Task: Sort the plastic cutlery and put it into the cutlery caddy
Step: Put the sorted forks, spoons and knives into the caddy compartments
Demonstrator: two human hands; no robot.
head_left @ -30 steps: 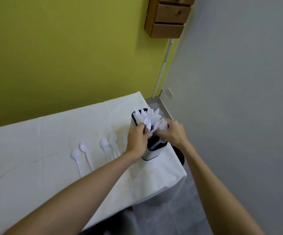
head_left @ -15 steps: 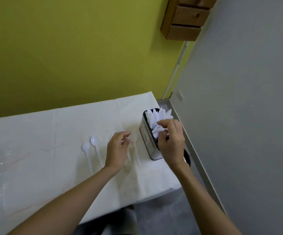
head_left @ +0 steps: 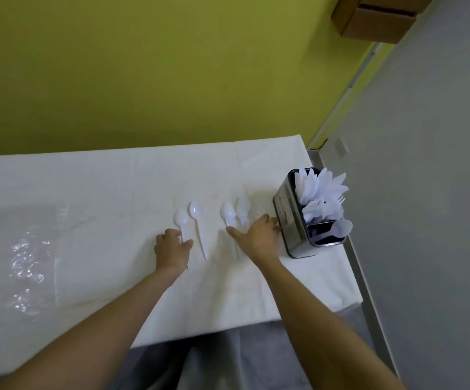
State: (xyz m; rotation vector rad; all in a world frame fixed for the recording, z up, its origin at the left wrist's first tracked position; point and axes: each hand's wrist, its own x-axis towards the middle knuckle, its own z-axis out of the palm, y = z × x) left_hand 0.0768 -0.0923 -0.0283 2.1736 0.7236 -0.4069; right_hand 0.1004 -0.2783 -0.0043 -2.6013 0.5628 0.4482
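Note:
Several white plastic spoons lie side by side on the white tablecloth (head_left: 115, 192). My left hand (head_left: 172, 247) pinches the handle of the leftmost spoon (head_left: 181, 217), which still lies on the cloth. A second spoon (head_left: 197, 212) lies free just to its right. My right hand (head_left: 257, 237) rests flat with fingers spread over the handles of two more spoons (head_left: 232, 211). To its right stands the metal cutlery caddy (head_left: 291, 220), holding knives (head_left: 319, 184) in the far compartment, forks (head_left: 324, 211) in the middle and one spoon (head_left: 341, 228) in the near one.
Crinkled clear plastic (head_left: 25, 263) covers the cloth at the left. The caddy stands close to the table's right edge (head_left: 352, 271), beside a grey wall. A wooden drawer box (head_left: 374, 21) hangs high on the green wall.
Both hands left the caddy. My left hand moved left across the spoons to the leftmost one and closed on its handle. My right hand came down flat on the spoons beside the caddy.

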